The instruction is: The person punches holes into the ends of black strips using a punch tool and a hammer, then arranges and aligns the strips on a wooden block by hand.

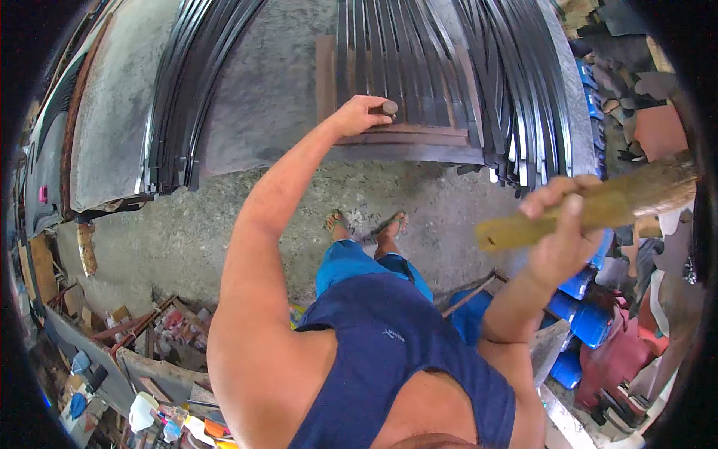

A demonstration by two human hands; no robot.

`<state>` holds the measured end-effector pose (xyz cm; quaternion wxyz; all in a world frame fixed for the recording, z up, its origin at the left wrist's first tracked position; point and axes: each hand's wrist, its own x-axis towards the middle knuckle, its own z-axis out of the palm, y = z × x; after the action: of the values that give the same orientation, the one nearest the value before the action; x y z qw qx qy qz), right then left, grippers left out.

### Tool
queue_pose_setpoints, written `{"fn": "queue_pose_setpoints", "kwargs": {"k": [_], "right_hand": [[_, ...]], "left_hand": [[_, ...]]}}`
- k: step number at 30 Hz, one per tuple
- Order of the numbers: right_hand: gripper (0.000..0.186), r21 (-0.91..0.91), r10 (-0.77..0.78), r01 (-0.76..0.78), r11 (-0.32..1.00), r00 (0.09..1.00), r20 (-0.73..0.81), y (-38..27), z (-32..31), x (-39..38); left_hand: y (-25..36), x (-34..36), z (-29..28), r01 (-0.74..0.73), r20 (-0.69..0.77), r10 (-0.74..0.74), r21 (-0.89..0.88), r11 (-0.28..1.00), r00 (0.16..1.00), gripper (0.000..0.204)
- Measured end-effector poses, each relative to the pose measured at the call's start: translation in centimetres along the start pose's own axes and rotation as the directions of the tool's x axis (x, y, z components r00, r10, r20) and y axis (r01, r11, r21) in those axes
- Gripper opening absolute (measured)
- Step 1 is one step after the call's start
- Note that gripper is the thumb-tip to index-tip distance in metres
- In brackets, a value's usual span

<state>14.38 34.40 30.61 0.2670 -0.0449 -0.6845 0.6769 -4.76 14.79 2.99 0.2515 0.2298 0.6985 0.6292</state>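
Note:
My left hand [360,115] is closed round a short tool with a round, flat brown top [389,108]. It stands over the near end of a row of dark, leather-like strips [400,67]; the tool's lower end is hidden by my fingers. Under and along those strips lies a brown sheet [419,135] at the table's near edge. Raised at the right, my right hand [565,228] grips a thick wooden club [628,196], one end pointing toward the middle and the other toward the right rim. The club is well apart from the round top.
More dark strips hang over the table edge at the left [176,142] and right [527,127]. Blue containers [591,318] and piles of leather-like scraps [662,131] line the right side. A grey bin with bottles and waste [179,329] stands at lower left. Concrete floor [284,224] lies before the table.

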Motion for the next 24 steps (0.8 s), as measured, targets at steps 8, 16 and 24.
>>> {"fn": "queue_pose_setpoints", "kwargs": {"k": [8, 16, 24], "right_hand": [[0.033, -0.906, 0.759, -0.155, 0.394, 0.61, 0.226, 13.9, -2.1, -9.3], [0.03, -0.881, 0.941, -0.417, 0.222, 0.328, 0.082, 10.6, -9.6, -12.3], [0.026, -0.777, 0.904, -0.579, 0.249, 0.426, -0.028, 10.5, -11.7, -10.4]], "left_hand": [[1.1, -2.0, 1.5, -0.14, 0.004, 0.14, 0.06, 0.988, 0.99, 0.028], [3.1, 0.7, -0.8, -0.084, -0.063, 0.083, -0.01, 0.996, 0.995, 0.026], [1.4, 2.3, 0.5, -0.002, 0.029, 0.006, -0.114, 0.993, 1.0, 0.027]]}}
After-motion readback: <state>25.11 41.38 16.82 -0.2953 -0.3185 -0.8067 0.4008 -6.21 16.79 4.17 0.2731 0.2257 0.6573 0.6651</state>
